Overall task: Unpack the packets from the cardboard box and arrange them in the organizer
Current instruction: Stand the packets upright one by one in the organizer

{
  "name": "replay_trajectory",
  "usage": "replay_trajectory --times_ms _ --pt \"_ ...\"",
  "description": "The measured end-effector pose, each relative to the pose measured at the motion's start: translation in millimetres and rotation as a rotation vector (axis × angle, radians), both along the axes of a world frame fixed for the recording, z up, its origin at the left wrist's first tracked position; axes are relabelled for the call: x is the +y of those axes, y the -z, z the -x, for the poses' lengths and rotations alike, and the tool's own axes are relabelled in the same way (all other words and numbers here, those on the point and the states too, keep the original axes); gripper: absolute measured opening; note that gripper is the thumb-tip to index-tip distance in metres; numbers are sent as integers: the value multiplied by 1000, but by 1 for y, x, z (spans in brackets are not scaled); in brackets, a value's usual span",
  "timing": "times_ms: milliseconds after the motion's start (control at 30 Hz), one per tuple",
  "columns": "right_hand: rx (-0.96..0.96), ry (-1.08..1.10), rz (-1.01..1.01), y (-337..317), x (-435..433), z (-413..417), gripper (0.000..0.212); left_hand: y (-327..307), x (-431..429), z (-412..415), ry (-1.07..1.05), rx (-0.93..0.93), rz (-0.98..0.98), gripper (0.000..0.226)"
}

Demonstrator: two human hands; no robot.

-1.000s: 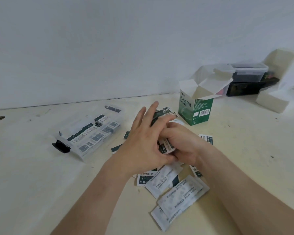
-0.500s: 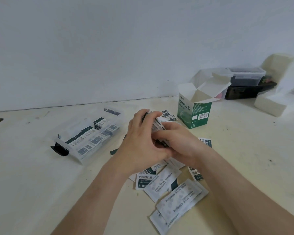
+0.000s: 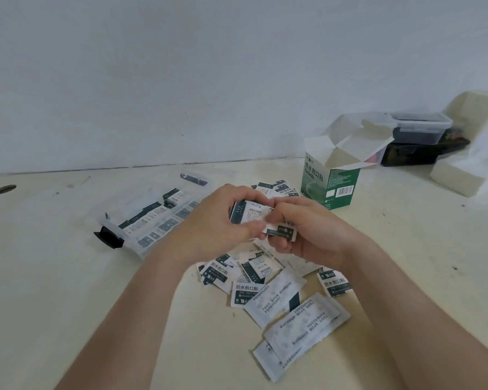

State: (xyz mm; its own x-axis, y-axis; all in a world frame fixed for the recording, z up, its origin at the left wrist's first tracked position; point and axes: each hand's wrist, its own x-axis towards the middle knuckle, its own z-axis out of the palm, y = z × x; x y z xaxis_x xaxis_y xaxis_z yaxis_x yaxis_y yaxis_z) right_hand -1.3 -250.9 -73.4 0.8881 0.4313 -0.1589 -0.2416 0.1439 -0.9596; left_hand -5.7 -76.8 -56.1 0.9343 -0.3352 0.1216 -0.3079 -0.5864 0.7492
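The fingers of the left hand (image 3: 209,220), held straight a second ago, are now curled round the stack of packets (image 3: 250,216), and its printed face is brought into view. The right hand (image 3: 316,235) is drawn out from under the left, and one packet (image 3: 282,232) is pinched at the stack's lower edge, seemingly slid partly free.

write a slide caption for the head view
Left hand and right hand hold packets over a loose pile, organizer at left, open box behind.
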Motion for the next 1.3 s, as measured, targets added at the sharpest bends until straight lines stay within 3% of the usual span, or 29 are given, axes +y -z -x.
replay_trajectory --times_ms 100,167,233,333,433,500,567,600,700,767,967,1133,1300 --pt "52 -55 -23 -1 -3 0 29 -6 6 2 25 105 153 27" --pt "34 -63 20 1 -2 2 27 -7 7 2 -1 131 153 28" --pt "-156 24 218 2 -2 2 23 -8 7 2 -56 136 132 27" --pt "-603 162 649 0 0 3 33 -7 6 1 -137 135 66 26" --pt "-827 71 982 -1 12 9 35 -7 5 3 -160 165 61 23" --pt "-917 89 1094 1 16 10 30 -6 5 6 -155 183 107 24" --pt "-928 157 1107 3 14 8 25 0 8 11 -185 188 157 31" --pt "-893 201 1092 4 9 6 25 3 11 14 -195 152 60 35" --pt "-772 264 1007 5 -2 -1 26 12 22 26 -104 7 -608 46" --pt "-727 259 979 7 0 -2 27 16 25 32 -23 55 -757 59" --pt "-546 135 701 15 10 -2 42 19 28 32 -128 128 -472 52" --pt "-589 101 530 10 17 4 29 17 36 32 -293 -27 -241 33" --pt "-822 134 792 15 31 9 39 2 33 29 -292 -156 -73 33"
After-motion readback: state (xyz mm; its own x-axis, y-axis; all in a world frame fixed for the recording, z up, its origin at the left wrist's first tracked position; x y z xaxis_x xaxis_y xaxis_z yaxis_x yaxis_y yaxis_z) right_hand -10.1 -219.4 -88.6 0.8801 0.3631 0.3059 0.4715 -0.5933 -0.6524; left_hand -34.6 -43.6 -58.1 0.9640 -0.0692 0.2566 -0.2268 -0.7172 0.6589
